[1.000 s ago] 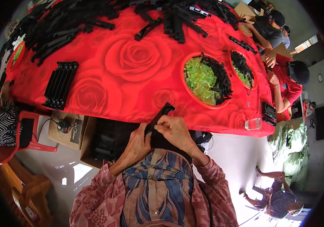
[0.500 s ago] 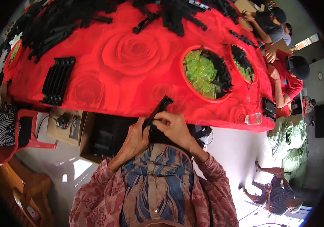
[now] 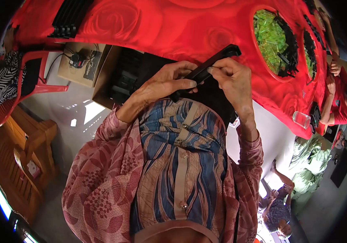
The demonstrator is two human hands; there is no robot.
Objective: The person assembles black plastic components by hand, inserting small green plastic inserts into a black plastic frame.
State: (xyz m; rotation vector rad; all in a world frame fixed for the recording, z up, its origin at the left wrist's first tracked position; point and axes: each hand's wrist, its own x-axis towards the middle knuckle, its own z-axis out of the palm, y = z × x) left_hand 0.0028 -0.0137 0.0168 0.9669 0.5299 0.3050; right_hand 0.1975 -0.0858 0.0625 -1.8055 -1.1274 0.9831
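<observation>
A long, narrow black plastic bar [image 3: 221, 56] slants up to the right in front of my body, near the table's front edge. My left hand [image 3: 169, 79] is wrapped round its lower end, thumb on top. On the bar's right side, my right hand [image 3: 234, 77] is closed in a pinch, thumb and forefinger against the edge. Whatever lies between those fingertips is too small or hidden to make out. To the right on the red rose-patterned tablecloth [image 3: 173, 28] stands an orange-rimmed bowl [image 3: 256, 45] with yellow-green clear pieces [image 3: 270, 38] and small black pieces [image 3: 290, 52].
A row of black bars [image 3: 69, 20] lies at the far left. A second bowl [image 3: 310, 56] and a clear glass [image 3: 301, 119] stand at the right. Below the table edge are an open cardboard box [image 3: 102, 87] and a red chair [image 3: 40, 83]. A co-worker in red [image 3: 339, 101] sits at the right.
The view has tilted down and shifted, so the table sits higher in it. Both hands still work on the black bar, which now slants more to the right.
</observation>
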